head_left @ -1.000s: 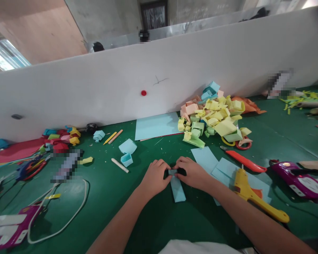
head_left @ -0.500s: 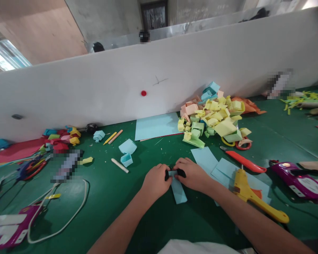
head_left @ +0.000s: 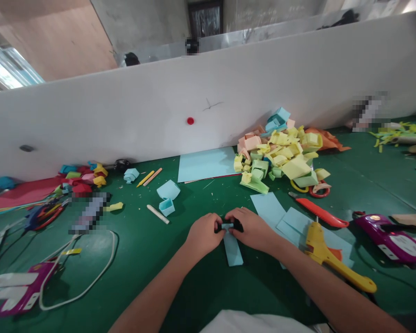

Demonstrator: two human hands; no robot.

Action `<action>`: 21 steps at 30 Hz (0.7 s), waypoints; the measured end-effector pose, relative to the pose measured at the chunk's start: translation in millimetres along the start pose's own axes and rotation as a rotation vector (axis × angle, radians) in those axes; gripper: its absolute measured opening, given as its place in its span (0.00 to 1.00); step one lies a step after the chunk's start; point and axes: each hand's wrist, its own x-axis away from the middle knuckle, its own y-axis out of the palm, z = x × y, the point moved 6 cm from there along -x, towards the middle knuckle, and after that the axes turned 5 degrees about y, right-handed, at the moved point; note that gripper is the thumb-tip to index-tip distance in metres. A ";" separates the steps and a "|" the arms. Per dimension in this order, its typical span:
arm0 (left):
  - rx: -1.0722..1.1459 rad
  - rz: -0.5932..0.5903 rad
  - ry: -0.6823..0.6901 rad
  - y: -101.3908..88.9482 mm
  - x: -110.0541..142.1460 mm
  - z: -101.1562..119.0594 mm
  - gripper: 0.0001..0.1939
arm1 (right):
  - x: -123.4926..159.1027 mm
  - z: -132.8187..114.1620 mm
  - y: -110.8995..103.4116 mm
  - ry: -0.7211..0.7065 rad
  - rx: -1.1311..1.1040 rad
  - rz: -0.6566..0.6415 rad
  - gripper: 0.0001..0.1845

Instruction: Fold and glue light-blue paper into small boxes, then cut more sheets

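My left hand (head_left: 204, 235) and my right hand (head_left: 253, 230) meet over the table's front middle, both with fingers closed. Between them they grip a short black rod-like thing (head_left: 238, 225), whose exact kind I cannot make out. The far end of a light blue paper strip (head_left: 233, 253) lies over the rod between my thumbs, apparently curled on it; the rest hangs flat toward me. Fingertips hide part of the rod. Right of my right hand lie light blue paper pieces (head_left: 267, 208), partly under a yellow glue gun (head_left: 333, 261).
A red-handled cutter (head_left: 321, 212) and purple device (head_left: 390, 236) lie right. Folded paper pieces (head_left: 280, 155) heap against the white partition (head_left: 142, 111). Leftward are a small blue paper box (head_left: 167, 206), a white stick (head_left: 158, 214), scissors (head_left: 45, 216) and a looped white cable (head_left: 113, 263).
The paper's far end sits slightly more turned over the rod between my thumbs. Both hands keep their grip and barely move; the whole view has shifted a little.
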 end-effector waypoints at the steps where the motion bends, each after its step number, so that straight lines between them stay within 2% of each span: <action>1: 0.007 0.021 0.016 -0.1 -0.1 0.8 0.07 | 0.2 -0.5 -0.3 -0.020 -0.001 0.011 0.16; 5: 0.022 0.135 0.123 -7.8 2.3 11.4 0.08 | 1.7 -3.7 -6.6 -0.127 -0.017 0.089 0.11; 12: -0.046 0.375 0.338 -27.1 16.7 31.8 0.06 | 11.0 -11.7 -28.8 -0.278 -0.005 0.365 0.10; 16: -0.086 0.402 0.390 -22.4 17.4 30.0 0.09 | 12.9 -11.0 -26.9 -0.274 0.036 0.409 0.12; 21: -0.098 0.326 0.359 -13.1 11.5 24.3 0.07 | 6.8 -2.9 -16.0 -0.176 0.108 0.325 0.15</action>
